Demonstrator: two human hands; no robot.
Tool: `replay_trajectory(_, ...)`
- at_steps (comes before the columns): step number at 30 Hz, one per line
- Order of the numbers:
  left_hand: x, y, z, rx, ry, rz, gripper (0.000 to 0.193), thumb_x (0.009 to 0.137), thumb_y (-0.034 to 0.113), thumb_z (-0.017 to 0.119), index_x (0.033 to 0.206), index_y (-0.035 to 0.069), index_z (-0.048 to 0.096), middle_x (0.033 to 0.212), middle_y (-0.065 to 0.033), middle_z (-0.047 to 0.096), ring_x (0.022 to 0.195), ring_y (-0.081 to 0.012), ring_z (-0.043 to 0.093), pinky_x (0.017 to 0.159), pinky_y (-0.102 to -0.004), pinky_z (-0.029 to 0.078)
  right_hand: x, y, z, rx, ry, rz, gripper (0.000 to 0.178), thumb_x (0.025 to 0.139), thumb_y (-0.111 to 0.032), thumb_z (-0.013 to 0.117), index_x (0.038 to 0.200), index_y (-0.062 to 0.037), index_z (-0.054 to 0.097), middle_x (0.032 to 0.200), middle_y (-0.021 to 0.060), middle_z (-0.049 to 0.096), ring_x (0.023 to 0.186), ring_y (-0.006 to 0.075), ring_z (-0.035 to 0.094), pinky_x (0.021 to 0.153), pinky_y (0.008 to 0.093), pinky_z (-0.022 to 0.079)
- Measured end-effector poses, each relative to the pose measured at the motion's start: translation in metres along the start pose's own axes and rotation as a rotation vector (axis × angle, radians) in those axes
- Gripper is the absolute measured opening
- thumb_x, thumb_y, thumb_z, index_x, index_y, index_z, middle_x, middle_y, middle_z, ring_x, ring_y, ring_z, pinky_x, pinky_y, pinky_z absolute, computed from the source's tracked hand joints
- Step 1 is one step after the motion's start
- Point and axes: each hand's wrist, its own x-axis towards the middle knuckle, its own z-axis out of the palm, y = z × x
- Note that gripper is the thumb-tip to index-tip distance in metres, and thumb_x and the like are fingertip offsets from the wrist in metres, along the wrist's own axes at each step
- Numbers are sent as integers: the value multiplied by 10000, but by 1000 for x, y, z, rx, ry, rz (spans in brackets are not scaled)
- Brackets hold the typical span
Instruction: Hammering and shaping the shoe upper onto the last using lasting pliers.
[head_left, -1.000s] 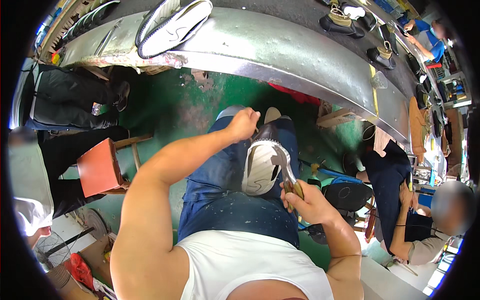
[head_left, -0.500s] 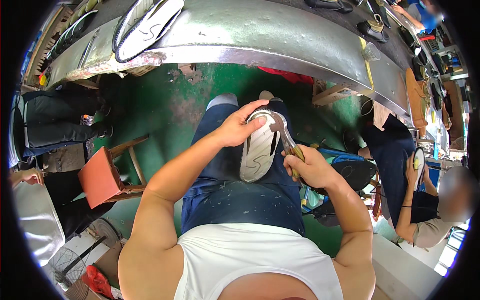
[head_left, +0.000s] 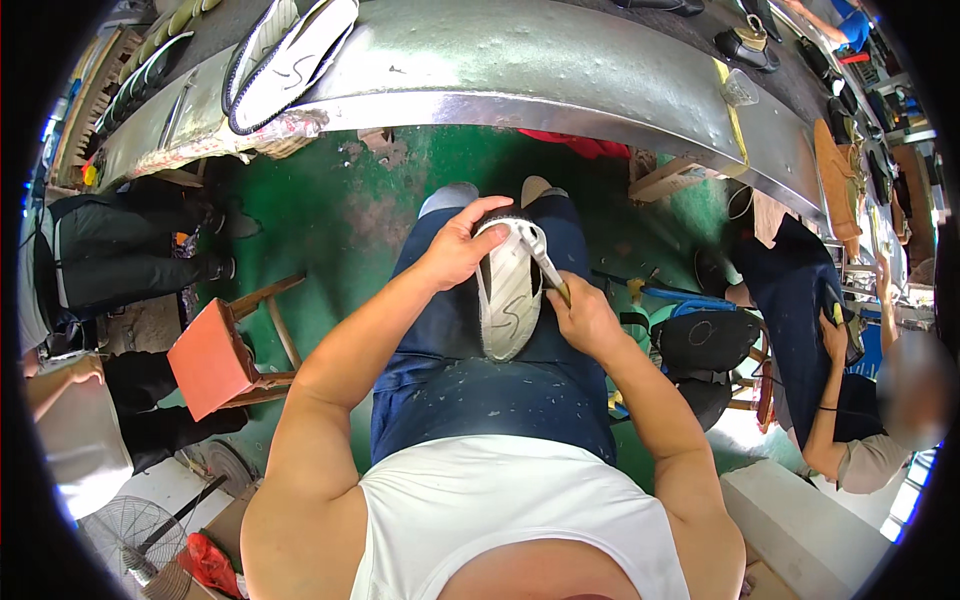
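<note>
So the left hand point(head_left: 460, 248) is clamped on the toe end of an upside-down shoe point(head_left: 512, 300), thumb pressed on the pale sole, fingers over the far edge. The shoe sits sole-up right between the hands, above the lap of the jeans point(head_left: 412, 345). Right hand point(head_left: 588, 318) is wrapped round the handles of some lasting pliers point(head_left: 545, 262), metal head up against the toe rim; can't tell if the jaws are biting anything. Beyond both grips there's a metal-edged bench point(head_left: 520, 60), and a red-orange stool point(head_left: 210, 360) off left of the left hand.
</note>
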Motion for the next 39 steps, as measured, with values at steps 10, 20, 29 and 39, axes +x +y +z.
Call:
replay_trajectory(10, -15, 14, 28, 60, 123, 147, 395, 933, 81, 690, 1311, 63, 579, 1109, -48, 644, 1010, -125, 599, 912, -290, 493, -26, -39, -51, -108, -230, 42, 252, 914, -94, 630, 1111, 45, 556, 999, 253, 650, 883, 439, 652, 779, 478, 522)
replay_trajectory(20, -86, 86, 67, 799, -223, 1122, 769, 674, 119, 890, 1300, -40, 474, 1413, -334, 440, 1265, -522, 512, 1069, -667, 357, -38, -68, -50, 730, 162, -27, 406, 943, -171, 656, 1267, -4, 477, 1114, 80, 630, 881, 123, 587, 826, 296, 497)
replay_trajectory(29, -88, 95, 67, 742, -173, 955, 657, 726, 102, 847, 1297, 16, 532, 1412, -346, 432, 1250, -527, 514, 1045, -550, 427, -25, -74, -57, 527, 52, -154, 674, 836, -366, 812, 1303, -21, 468, 1237, 125, 629, 1002, 175, 617, 885, 326, 500)
replay_trajectory(39, -13, -34, 31, 539, -3, -218, 468, 978, 185, 634, 1384, -20, 526, 1201, -122, 670, 1051, -172, 633, 924, -326, 501, -20, 13, 23, 476, 78, 579, 403, 835, -200, 677, 1110, 66, 552, 859, 168, 668, 713, 233, 663, 663, 362, 540)
